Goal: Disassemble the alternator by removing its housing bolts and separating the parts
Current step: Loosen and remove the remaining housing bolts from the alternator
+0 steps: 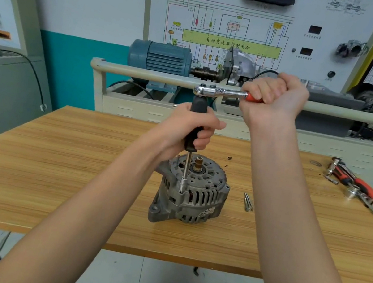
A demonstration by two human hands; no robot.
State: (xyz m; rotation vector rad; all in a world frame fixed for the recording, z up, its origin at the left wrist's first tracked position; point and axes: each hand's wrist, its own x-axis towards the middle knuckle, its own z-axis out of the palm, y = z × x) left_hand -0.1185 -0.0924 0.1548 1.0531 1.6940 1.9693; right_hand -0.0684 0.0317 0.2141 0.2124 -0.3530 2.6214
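Head view: the alternator (190,190) stands on the table (51,167), near its middle, shaft end up, with its mounting ear toward the person. A driver (195,123) with a black grip stands upright over it; its steel shank runs straight down to a socket (182,186) seated on a housing bolt at the near-left rim of the housing. The bolt head itself is hidden under the socket.

The left hand (191,129) is clenched around the black grip, just above the alternator, and keeps the shank plumb. A ratchet (216,92) sits on top of the driver, its head over the grip's upper end and its handle reaching out level to the right. The right hand (274,92) is fisted around the red end of that handle, well above the table.

So the bolt lies directly below the left hand, along the driver's vertical axis, while the right hand is out at the end of a horizontal lever crossing that axis. The left hand is the nearer one to the bolt. I judge that loosening calls for a sweep of the ratchet handle about the upright shank, with the left hand pressing down so the socket does not ride off.

Three loose bolts (248,202) lie on the table just right of the alternator, so some housing bolts seem already out. More tools (357,186) lie at the far right.
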